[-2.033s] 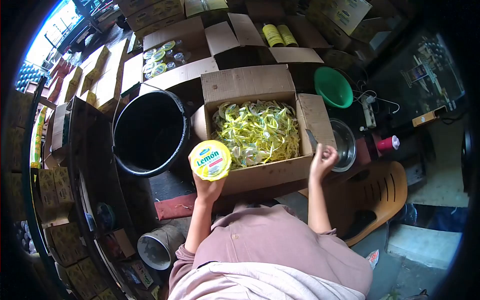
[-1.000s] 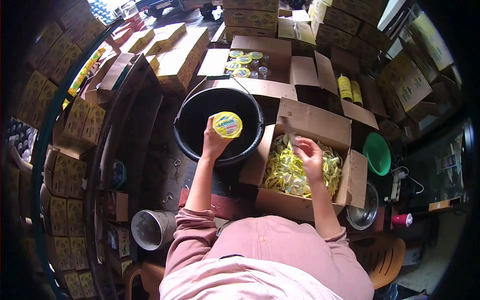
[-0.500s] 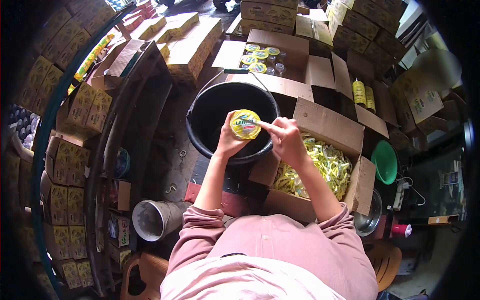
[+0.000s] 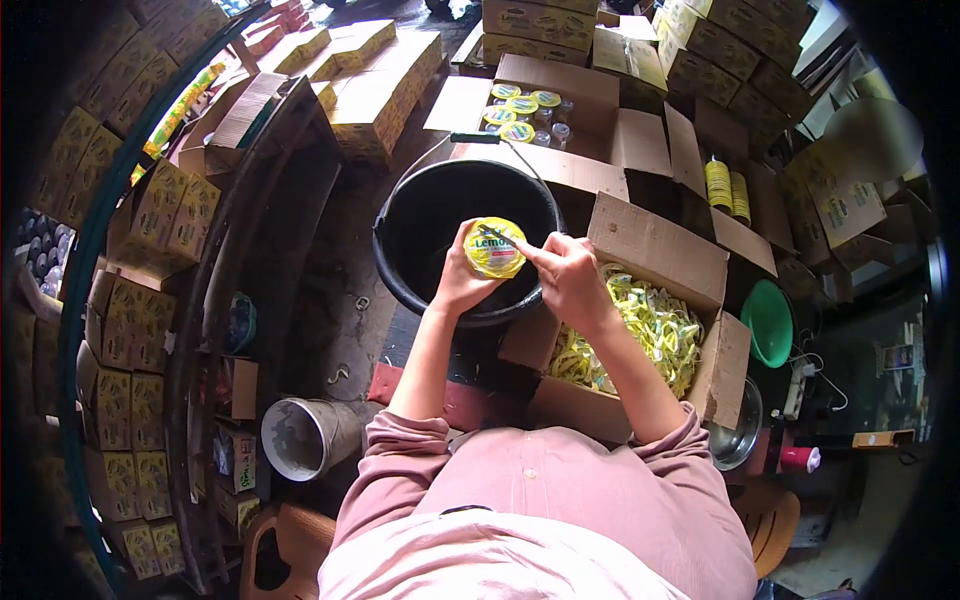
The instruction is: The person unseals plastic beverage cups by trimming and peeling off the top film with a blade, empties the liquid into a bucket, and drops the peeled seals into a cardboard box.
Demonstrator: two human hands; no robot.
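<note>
My left hand [image 4: 459, 280] is wrapped around a lidded cup [image 4: 494, 249], whose yellow and clear top faces me and reads "Lemon". The cup is over the near part of a black bucket [image 4: 400, 287] with a wire handle. My right hand [image 4: 570, 272] is closed, its index finger reaching to the right edge of the lid. Whether those fingers pinch anything small is hidden. Below my right forearm, an open carton [image 4: 655, 228] holds a heap of yellow-and-clear plastic pieces [image 4: 655, 325].
Beyond the bucket is an open carton [image 4: 590, 80] of cups, several with yellow lids. Stacked yellow lids [image 4: 717, 185] stand in a box at right. A green bowl [image 4: 768, 325] lies right, a grey pail [image 4: 300, 440] left. Cartons [image 4: 135, 400] fill the left shelves.
The cup and my left hand have shifted very slightly right. My right index finger still touches the lid, now nearer its right edge.
</note>
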